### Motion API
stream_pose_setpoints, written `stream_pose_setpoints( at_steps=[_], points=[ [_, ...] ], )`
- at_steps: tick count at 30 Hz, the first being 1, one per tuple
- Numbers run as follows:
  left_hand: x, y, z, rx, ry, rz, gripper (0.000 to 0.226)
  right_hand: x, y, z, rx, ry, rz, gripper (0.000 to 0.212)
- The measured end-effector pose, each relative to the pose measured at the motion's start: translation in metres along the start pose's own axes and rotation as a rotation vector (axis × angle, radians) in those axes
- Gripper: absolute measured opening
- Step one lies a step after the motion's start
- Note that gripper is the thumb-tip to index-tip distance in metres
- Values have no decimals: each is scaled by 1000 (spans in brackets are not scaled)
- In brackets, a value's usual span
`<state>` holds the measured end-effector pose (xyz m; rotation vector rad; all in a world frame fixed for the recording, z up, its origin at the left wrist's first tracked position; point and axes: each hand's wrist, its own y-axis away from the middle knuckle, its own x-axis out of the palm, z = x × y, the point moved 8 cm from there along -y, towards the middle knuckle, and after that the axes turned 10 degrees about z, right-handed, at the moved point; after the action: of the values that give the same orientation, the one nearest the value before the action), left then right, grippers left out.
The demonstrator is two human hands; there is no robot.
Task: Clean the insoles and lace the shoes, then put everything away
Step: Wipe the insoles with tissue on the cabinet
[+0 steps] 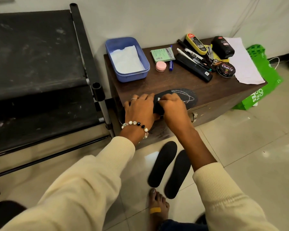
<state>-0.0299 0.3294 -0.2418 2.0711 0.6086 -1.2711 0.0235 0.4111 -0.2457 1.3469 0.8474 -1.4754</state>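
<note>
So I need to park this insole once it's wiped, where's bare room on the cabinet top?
Bare wood lies between the pink jar and the insole, running right to the white paper. The back right is crowded with polish tins and markers.

Your cream ribbed-knit sleeves (83, 180) cover both forearms, cuffs ending below the wrists. Your left hand (139, 109) carries a thin silver ring (133, 99) and a beaded bracelet of pearl, clear and black beads (137, 125). Your bare foot (158, 205) bears a yellow adhesive strip (155, 210).

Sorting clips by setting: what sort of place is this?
Probably a home corner used for shoe care: tiled floor, a dark wooden cabinet holding a Cherry polish tin, and an empty black shoe rack.
</note>
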Motion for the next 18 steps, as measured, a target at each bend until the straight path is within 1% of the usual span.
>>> stream_pose_setpoints(
  at_steps=[1, 3, 4, 6, 9, 10, 11, 12, 15, 16, 18],
  points=[
    [0, 0, 0, 0, -2, 1, 74, 1, -4, 1, -37, 0, 16, 33],
    [0, 0, 1, 1, -8, 8, 74, -8, -3, -22, 60, -150, -78, 30],
    [0, -1, 2, 5, -6, 10, 75, -11, 1, -37, 159, -181, -98, 30],
    [1, -2, 3, 11, 0, 13, 75, -14, 6, -43, 235, -107, -124, 31],
    [1, -3, 3, 11, -2, 7, 76, -5, 1, -25, 138, -104, -126, 26],
    [1, -3, 4, 10, 1, 4, 76, -7, -1, -14, 90, -84, -146, 27],
    [1, -3, 4, 9, 4, 1, 76, -3, -5, -7, 43, -64, -124, 29],
    [1, -3, 4, 11, 5, -1, 77, -3, -6, -7, 49, -87, -114, 29],
    [1, -3, 5, 22, 3, 7, 78, -13, -5, -29, 111, -161, -220, 28],
    [1, -3, 5, 24, 4, 10, 78, -14, -2, -37, 187, -154, -217, 28],
    [1, -4, 5, 23, 5, 16, 79, -14, 0, -40, 232, -122, -194, 25]
  ],
)
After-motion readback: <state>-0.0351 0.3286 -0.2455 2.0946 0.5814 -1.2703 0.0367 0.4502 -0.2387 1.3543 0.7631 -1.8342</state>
